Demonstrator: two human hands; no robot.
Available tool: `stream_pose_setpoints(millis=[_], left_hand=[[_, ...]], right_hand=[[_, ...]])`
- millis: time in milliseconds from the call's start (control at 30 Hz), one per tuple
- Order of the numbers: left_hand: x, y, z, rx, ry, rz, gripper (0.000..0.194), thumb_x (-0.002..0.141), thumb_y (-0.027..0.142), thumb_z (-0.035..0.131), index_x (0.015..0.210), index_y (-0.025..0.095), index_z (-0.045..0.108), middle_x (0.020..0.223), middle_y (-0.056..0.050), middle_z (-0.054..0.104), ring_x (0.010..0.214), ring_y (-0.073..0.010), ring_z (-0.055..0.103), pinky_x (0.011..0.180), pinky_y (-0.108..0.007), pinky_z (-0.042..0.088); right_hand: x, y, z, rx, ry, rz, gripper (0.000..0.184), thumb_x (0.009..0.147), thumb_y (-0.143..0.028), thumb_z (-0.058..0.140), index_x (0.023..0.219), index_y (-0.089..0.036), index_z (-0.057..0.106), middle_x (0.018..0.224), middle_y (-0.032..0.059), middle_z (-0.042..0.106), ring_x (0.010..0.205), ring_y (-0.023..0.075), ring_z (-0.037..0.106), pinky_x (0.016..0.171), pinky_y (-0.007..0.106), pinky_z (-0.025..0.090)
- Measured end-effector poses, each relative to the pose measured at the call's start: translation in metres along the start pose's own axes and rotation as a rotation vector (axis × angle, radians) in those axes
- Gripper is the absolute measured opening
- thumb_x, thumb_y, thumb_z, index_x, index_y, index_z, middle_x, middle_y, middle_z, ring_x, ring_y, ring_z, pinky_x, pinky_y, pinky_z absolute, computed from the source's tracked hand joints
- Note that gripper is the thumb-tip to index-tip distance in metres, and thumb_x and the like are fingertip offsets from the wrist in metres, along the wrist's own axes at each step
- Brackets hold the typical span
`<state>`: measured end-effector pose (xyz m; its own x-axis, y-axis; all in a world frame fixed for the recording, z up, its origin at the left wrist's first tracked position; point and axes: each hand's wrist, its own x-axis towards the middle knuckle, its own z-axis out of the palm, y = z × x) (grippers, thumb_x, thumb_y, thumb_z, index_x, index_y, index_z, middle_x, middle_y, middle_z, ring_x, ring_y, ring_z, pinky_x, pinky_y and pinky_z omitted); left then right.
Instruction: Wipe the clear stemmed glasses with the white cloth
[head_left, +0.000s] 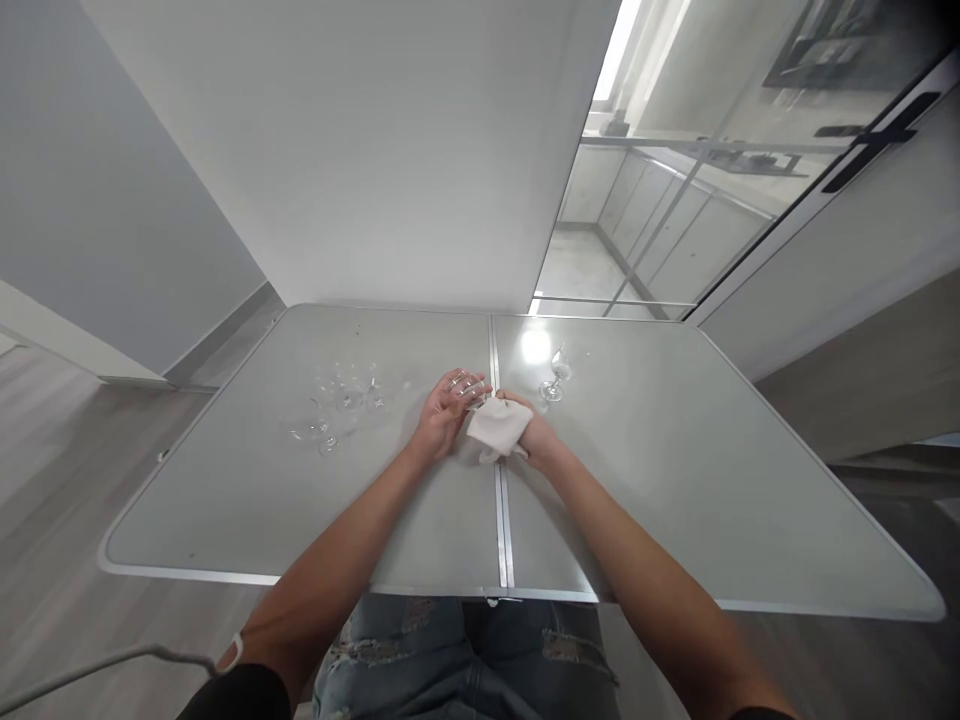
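My left hand (pixel 444 415) is wrapped round a clear wine glass (pixel 469 388), which lies tilted on its side above the middle of the table. A white cloth (pixel 498 425) is gripped by my right hand (pixel 534 428), its folds hanging down from the fingers. The cloth meets the right end of the glass and hides part of it. Most of my right fingers are behind the cloth.
Several clear stemmed glasses (pixel 349 395) stand on the left half of the grey folding table (pixel 675 480). Another stemmed glass (pixel 553 385) stands just right of the metal centre seam (pixel 502 530). A white wall (pixel 360 160) and a glass door (pixel 637 220) border the far edge.
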<state>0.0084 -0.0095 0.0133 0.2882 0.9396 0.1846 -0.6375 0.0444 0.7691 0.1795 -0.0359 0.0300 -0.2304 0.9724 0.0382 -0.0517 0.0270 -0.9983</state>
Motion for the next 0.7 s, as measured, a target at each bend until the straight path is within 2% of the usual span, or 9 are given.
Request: stream_pose_setpoints(millis=[100, 167, 233, 367, 433, 500, 600, 667, 700], left_hand=[[0.002, -0.003, 0.000, 0.025, 0.044, 0.031, 0.060, 0.074, 0.042, 0.084, 0.123, 0.023, 0.055, 0.134, -0.014, 0.061, 0.118, -0.0296, 0.065, 0.103, -0.044, 0.046], [0.001, -0.002, -0.001, 0.027, 0.045, 0.042, 0.061, 0.074, 0.042, 0.084, 0.123, 0.023, 0.054, 0.135, -0.014, 0.060, 0.119, -0.0295, 0.064, 0.104, -0.044, 0.046], [0.000, 0.001, -0.002, 0.019, 0.031, 0.027, 0.061, 0.073, 0.043, 0.084, 0.123, 0.022, 0.055, 0.135, -0.015, 0.060, 0.119, -0.0306, 0.064, 0.103, -0.044, 0.047], [-0.003, 0.006, -0.001, -0.005, -0.015, -0.020, 0.064, 0.070, 0.043, 0.087, 0.122, 0.021, 0.057, 0.132, -0.015, 0.062, 0.115, -0.0317, 0.066, 0.103, -0.047, 0.047], [-0.002, 0.005, 0.000, -0.010, -0.039, -0.023, 0.066, 0.068, 0.042, 0.088, 0.122, 0.021, 0.057, 0.130, -0.015, 0.063, 0.115, -0.0316, 0.066, 0.104, -0.048, 0.046], [-0.001, 0.003, 0.001, -0.001, -0.043, -0.013, 0.065, 0.069, 0.042, 0.087, 0.123, 0.022, 0.056, 0.129, -0.014, 0.063, 0.116, -0.0315, 0.065, 0.104, -0.047, 0.046], [0.001, 0.000, 0.001, 0.020, -0.022, 0.020, 0.060, 0.073, 0.041, 0.085, 0.122, 0.023, 0.055, 0.132, -0.014, 0.062, 0.119, -0.0300, 0.064, 0.102, -0.043, 0.047], [0.002, 0.000, 0.000, 0.026, -0.011, 0.034, 0.059, 0.074, 0.040, 0.085, 0.122, 0.023, 0.055, 0.135, -0.014, 0.060, 0.119, -0.0295, 0.064, 0.100, -0.041, 0.048], [0.002, 0.001, 0.000, 0.025, -0.006, 0.036, 0.060, 0.074, 0.041, 0.085, 0.123, 0.023, 0.055, 0.135, -0.014, 0.060, 0.119, -0.0296, 0.064, 0.100, -0.040, 0.048]], right_hand=[[-0.004, 0.006, 0.002, -0.406, 0.161, -0.238, 0.016, 0.072, -0.025, 0.063, 0.070, -0.021, 0.048, 0.070, 0.0005, 0.051, 0.067, 0.0153, 0.044, 0.062, 0.026, 0.035], [-0.005, 0.008, 0.006, -0.521, 0.190, -0.295, 0.014, 0.072, -0.023, 0.062, 0.069, -0.021, 0.049, 0.070, 0.0011, 0.052, 0.069, 0.0155, 0.044, 0.064, 0.026, 0.035], [-0.005, 0.007, 0.009, -0.397, 0.150, -0.231, 0.013, 0.073, -0.026, 0.062, 0.071, -0.021, 0.050, 0.068, -0.0003, 0.051, 0.067, 0.0150, 0.045, 0.062, 0.026, 0.036], [0.000, -0.001, 0.005, 0.166, -0.054, 0.154, 0.021, 0.070, -0.036, 0.066, 0.082, -0.022, 0.055, 0.069, -0.0002, 0.055, 0.061, 0.0164, 0.051, 0.057, 0.029, 0.044], [0.000, -0.004, 0.000, 0.264, -0.103, 0.238, 0.025, 0.069, -0.038, 0.068, 0.083, -0.021, 0.056, 0.069, 0.0007, 0.055, 0.060, 0.0167, 0.052, 0.056, 0.031, 0.045], [-0.001, -0.005, -0.005, 0.119, -0.070, 0.122, 0.023, 0.069, -0.037, 0.068, 0.077, -0.021, 0.053, 0.068, -0.0008, 0.053, 0.060, 0.0149, 0.049, 0.057, 0.028, 0.042], [-0.006, -0.003, -0.006, -0.337, 0.074, -0.181, 0.018, 0.070, -0.028, 0.065, 0.070, -0.021, 0.049, 0.068, -0.0022, 0.049, 0.064, 0.0130, 0.043, 0.060, 0.025, 0.035], [-0.007, -0.001, -0.003, -0.511, 0.157, -0.276, 0.017, 0.070, -0.025, 0.064, 0.069, -0.021, 0.048, 0.067, -0.0027, 0.047, 0.064, 0.0126, 0.039, 0.060, 0.025, 0.031], [-0.007, 0.000, 0.000, -0.506, 0.173, -0.281, 0.017, 0.071, -0.025, 0.065, 0.070, -0.021, 0.048, 0.066, -0.0031, 0.046, 0.063, 0.0125, 0.038, 0.060, 0.025, 0.031]])
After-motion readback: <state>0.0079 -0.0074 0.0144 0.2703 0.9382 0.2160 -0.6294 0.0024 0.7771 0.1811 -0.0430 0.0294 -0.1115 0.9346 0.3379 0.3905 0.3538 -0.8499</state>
